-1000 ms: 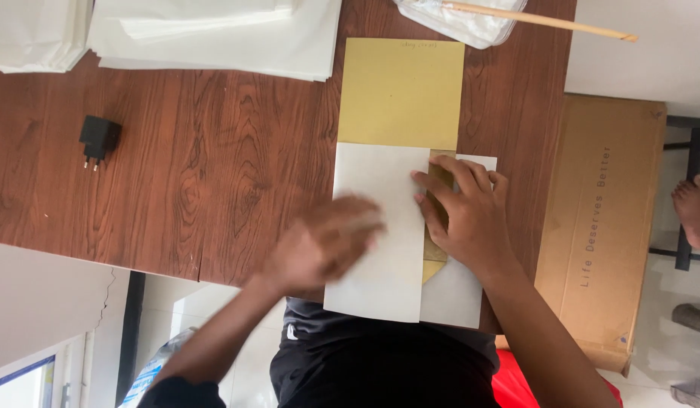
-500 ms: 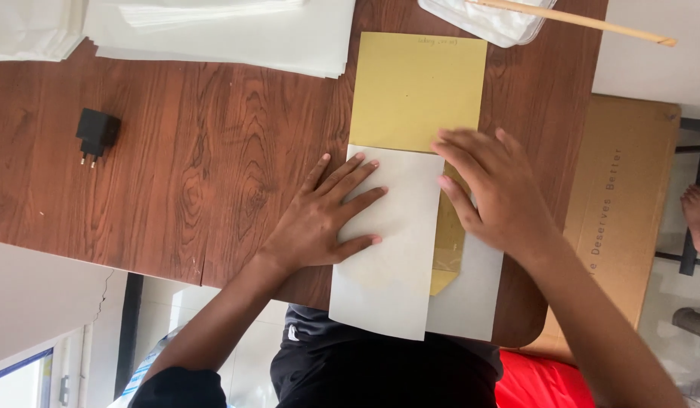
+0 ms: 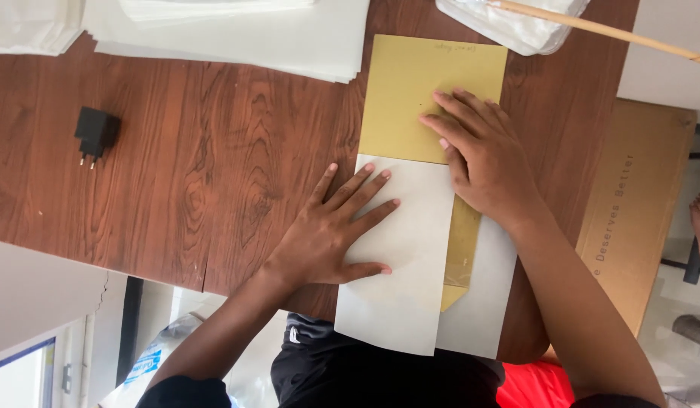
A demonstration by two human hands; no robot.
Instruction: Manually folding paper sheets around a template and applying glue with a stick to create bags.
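Dark wood-grain table (image 3: 184, 151), strong knots and grain, near edge at the person's waist. Gold paper sheet (image 3: 429, 94) lies flat toward the far edge, right of centre; its near part runs under white paper folded over it. White folded flap (image 3: 399, 279) overhangs the near edge, a second white layer (image 3: 482, 302) to its right, and a strip of gold shows between them.

Left hand (image 3: 331, 234) flat, fingers spread, palm on the wood at the flap's left edge, fingertips pressing the flap; grips nothing. Right hand (image 3: 478, 159) flat too, fingers extended on the gold sheet, heel near the flap's far right corner; pressing, not grasping.

Far left corner: stacks of white sheets (image 3: 236, 34). Black plug adapter (image 3: 95, 134) alone near the left edge. Far right corner: clear plastic bag (image 3: 516, 26) with a thin wooden stick (image 3: 599, 30) across it.

Beyond the right edge, a brown cardboard box (image 3: 637, 219) on pale floor.
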